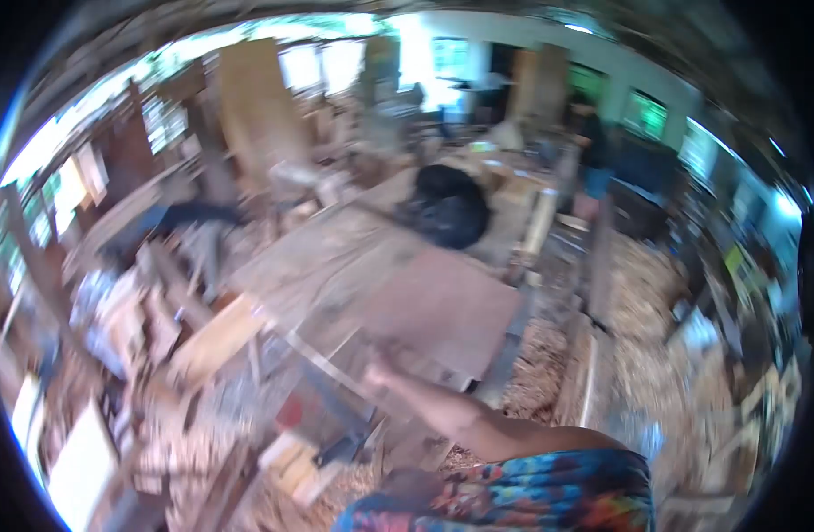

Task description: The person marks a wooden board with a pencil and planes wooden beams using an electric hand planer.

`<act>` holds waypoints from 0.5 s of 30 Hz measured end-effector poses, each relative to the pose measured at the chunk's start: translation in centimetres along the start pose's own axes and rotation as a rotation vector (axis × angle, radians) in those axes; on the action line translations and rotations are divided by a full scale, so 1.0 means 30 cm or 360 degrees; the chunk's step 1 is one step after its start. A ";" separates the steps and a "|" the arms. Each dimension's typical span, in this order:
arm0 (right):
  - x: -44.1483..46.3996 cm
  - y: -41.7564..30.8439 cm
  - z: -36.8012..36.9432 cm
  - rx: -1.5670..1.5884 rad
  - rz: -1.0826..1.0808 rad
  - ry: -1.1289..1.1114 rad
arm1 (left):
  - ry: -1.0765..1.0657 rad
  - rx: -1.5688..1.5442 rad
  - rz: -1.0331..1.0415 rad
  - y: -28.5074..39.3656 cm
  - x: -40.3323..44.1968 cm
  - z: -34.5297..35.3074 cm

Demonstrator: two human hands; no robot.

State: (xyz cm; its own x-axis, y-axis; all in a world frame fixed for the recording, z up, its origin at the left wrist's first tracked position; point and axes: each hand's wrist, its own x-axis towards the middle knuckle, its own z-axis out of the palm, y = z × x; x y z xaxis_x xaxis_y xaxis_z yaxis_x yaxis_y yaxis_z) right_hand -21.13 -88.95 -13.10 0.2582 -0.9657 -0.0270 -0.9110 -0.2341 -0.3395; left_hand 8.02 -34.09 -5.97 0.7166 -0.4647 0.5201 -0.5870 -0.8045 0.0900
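Note:
My right hand (378, 371) reaches out from a colourful patterned sleeve, just in front of a reddish-brown sheet (438, 306) lying on a wide wooden work surface (309, 257). Motion blur smears its fingers, so what they hold, if anything, cannot be made out. Close by the hand runs a thin pale strip (322, 359). A round black object (448, 206) rests at the far side of the surface. My left hand does not show.
Wood shavings (642, 293) are heaped at the right. Boards and scraps crowd the left, with a tall panel (258, 111) standing behind. Another person (593, 142) stands at the back right. A light wooden board (216, 339) lies left of the surface.

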 end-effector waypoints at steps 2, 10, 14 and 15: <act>-0.066 0.009 -0.142 -0.0141 -0.0009 -0.0187 | -0.0121 0.0088 0.0050 0.006 0.014 -0.072; -0.076 -0.046 -0.376 -0.0117 -0.0381 -0.0058 | -0.0251 0.0031 -0.1205 -0.048 -0.156 -0.343; -0.212 -0.170 -0.334 -0.0086 -0.0721 0.0256 | -0.0117 0.0217 -0.1860 -0.226 -0.419 -0.486; -0.201 -0.198 -0.266 -0.0047 -0.0901 0.0327 | -0.0137 0.0261 -0.1931 -0.242 -0.491 -0.527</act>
State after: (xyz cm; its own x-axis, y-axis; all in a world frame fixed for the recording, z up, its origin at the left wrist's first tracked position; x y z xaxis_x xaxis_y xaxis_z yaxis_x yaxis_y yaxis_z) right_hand -19.84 -82.62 -3.41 0.6408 -0.6914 0.3336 -0.6596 -0.7183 -0.2214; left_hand -4.24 -15.56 -0.85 0.7918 0.5998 0.1153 0.5276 -0.7667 0.3658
